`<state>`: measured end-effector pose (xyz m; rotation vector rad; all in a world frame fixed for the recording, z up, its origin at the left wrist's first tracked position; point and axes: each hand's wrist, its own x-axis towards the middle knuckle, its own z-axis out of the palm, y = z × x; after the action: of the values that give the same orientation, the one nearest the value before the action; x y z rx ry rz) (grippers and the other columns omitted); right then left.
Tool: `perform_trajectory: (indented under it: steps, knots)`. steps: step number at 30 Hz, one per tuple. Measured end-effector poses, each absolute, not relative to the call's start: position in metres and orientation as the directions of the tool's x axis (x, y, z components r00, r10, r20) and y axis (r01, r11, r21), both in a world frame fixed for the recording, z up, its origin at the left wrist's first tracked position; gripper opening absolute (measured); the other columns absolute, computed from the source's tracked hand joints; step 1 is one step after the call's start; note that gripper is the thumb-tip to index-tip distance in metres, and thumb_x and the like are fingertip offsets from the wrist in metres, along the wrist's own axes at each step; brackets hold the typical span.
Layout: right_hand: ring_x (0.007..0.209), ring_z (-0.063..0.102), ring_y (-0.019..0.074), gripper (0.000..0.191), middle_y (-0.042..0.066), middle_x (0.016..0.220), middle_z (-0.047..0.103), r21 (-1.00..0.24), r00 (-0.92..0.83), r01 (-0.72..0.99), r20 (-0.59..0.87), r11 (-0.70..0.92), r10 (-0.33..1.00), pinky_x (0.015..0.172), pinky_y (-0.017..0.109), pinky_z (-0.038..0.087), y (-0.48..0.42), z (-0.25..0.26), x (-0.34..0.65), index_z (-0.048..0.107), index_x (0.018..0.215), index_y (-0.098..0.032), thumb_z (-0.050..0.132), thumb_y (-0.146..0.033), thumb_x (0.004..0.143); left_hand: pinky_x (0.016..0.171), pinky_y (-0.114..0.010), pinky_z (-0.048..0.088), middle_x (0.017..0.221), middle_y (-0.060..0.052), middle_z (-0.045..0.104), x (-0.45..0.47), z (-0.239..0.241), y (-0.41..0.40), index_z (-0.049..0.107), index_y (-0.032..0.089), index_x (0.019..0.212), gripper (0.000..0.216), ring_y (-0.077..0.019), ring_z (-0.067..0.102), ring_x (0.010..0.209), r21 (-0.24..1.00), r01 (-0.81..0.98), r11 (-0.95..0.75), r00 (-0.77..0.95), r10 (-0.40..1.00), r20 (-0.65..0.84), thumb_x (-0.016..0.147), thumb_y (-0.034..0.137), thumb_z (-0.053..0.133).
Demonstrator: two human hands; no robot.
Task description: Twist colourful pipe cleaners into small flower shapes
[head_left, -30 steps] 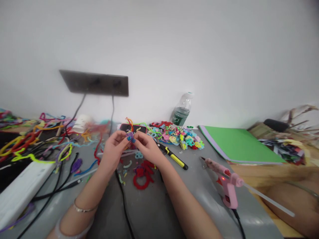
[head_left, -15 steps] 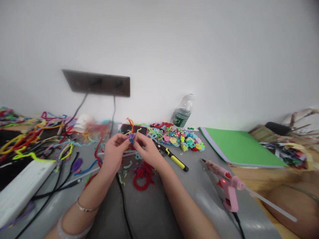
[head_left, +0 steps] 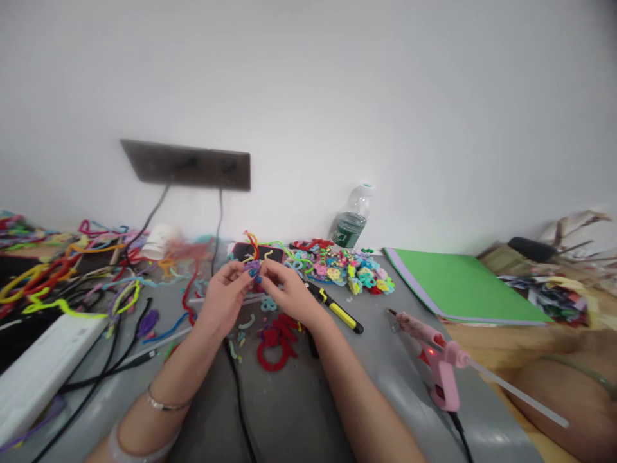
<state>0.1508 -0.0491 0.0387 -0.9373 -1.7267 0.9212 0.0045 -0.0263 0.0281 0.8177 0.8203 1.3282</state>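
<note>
My left hand [head_left: 224, 294] and my right hand [head_left: 288, 290] meet above the grey table, thumbs and fingers pinched together. Between the fingertips is a small purple pipe cleaner piece [head_left: 251, 265], mostly hidden by my fingers, so its exact shape is unclear. Under and just in front of the hands lies a red pipe cleaner shape [head_left: 274, 355] with a round loop. Small pipe cleaner scraps [head_left: 232, 348] are scattered to its left. Black pliers or cutters with yellow handles [head_left: 340, 312] rest right of my right hand.
Pipe cleaner flowers [head_left: 359, 267] are heaped by a water bottle [head_left: 349, 225]. A pink glue gun [head_left: 444, 373] with a lit red light stands at right, near green sheets [head_left: 463, 283]. Tangled pipe cleaners, cables and a white box [head_left: 45, 373] crowd the left. A person's bare limb shows far right.
My fingers have shifted slightly around the purple piece, with both hands still together in nearly the same place. The whole view has moved a little. Nothing else visibly differs.
</note>
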Motion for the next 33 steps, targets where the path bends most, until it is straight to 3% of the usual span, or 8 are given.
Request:
perform_trajectory:
  steps: [3,8,11,17,20,25,29,33]
  knots:
    - [0.063,0.042,0.013,0.014,-0.003,0.069,0.046,-0.918,-0.303,0.132,0.323,0.375,0.897,0.061,0.025,0.034,-0.048,0.037,0.152,0.046,0.078,-0.021,0.048,-0.024,0.091,0.056,-0.019,0.046,0.064,0.004,0.059,0.002,0.029,-0.026,0.063,0.016,0.069,0.029,-0.0075,0.054,0.057,0.92,-0.393,0.019,0.068,0.998,0.009,0.054,0.026,0.086]
    - [0.064,0.042,0.0122,0.012,-0.003,0.069,0.047,-0.924,-0.332,0.125,0.305,0.362,0.893,0.062,0.025,0.035,-0.046,0.036,0.158,0.047,0.078,-0.02,0.048,-0.022,0.09,0.063,-0.022,0.051,0.075,0.001,0.065,-0.004,0.029,-0.026,0.069,0.018,0.093,0.034,-0.0115,0.06,0.067,0.976,-0.181,-0.122,0.095,0.985,0.141,0.065,0.032,0.081]
    - [0.063,0.04,0.0114,0.013,-0.004,0.068,0.043,-0.901,-0.318,0.173,0.331,0.398,0.888,0.06,0.024,0.033,-0.047,0.037,0.16,0.046,0.076,-0.02,0.047,-0.019,0.088,0.068,-0.025,0.054,0.083,-0.002,0.069,-0.005,0.028,-0.026,0.069,0.018,0.09,0.031,-0.0147,0.064,0.075,0.977,-0.142,-0.161,0.109,0.978,0.177,0.066,0.034,0.08]
    - [0.06,0.036,0.0102,0.014,-0.005,0.065,0.038,-0.883,-0.305,0.205,0.353,0.423,0.885,0.057,0.023,0.031,-0.049,0.04,0.157,0.044,0.072,-0.02,0.049,-0.015,0.085,0.071,-0.027,0.055,0.081,-0.003,0.071,-0.003,0.025,-0.025,0.069,0.017,0.086,0.028,-0.0164,0.066,0.076,0.969,-0.136,-0.206,0.091,0.972,0.219,0.064,0.029,0.081]
    - [0.063,0.046,0.0109,0.013,-0.004,0.069,0.048,-0.925,-0.326,0.135,0.297,0.355,0.897,0.06,0.023,0.038,-0.048,0.041,0.159,0.05,0.077,-0.019,0.051,-0.024,0.089,0.075,-0.028,0.056,0.084,-0.004,0.074,-0.005,0.025,-0.024,0.07,0.018,0.086,0.025,-0.0181,0.068,0.081,0.966,-0.135,-0.219,0.116,0.965,0.235,0.066,0.028,0.08]
    - [0.071,0.059,0.0138,0.03,0.0,0.076,0.06,-0.96,-0.239,0.042,0.258,0.276,0.936,0.069,0.027,0.048,-0.045,0.044,0.166,0.056,0.084,-0.019,0.05,-0.046,0.093,0.08,-0.029,0.056,0.091,-0.006,0.076,-0.01,0.025,-0.022,0.073,0.018,0.09,0.023,-0.0192,0.07,0.086,0.967,-0.084,-0.24,0.191,0.949,0.252,0.069,0.026,0.077]
    - [0.066,0.059,0.0121,0.029,-0.001,0.075,0.061,-0.982,-0.214,0.014,0.18,0.187,0.96,0.065,0.026,0.05,-0.044,0.044,0.166,0.059,0.086,-0.017,0.066,-0.046,0.083,0.08,-0.032,0.057,0.093,-0.008,0.077,-0.009,0.024,-0.023,0.074,0.017,0.09,0.023,-0.0214,0.071,0.087,0.964,-0.043,-0.263,0.225,0.937,0.266,0.068,0.025,0.077]
    - [0.06,0.059,0.0114,0.028,-0.002,0.068,0.061,-0.996,-0.213,0.0,0.082,0.084,0.974,0.06,0.025,0.05,-0.045,0.042,0.167,0.06,0.084,-0.016,0.07,-0.042,0.08,0.078,-0.033,0.058,0.09,-0.008,0.077,-0.007,0.026,-0.026,0.076,0.017,0.091,0.023,-0.0219,0.071,0.084,0.955,0.008,-0.297,0.232,0.929,0.287,0.07,0.026,0.074]
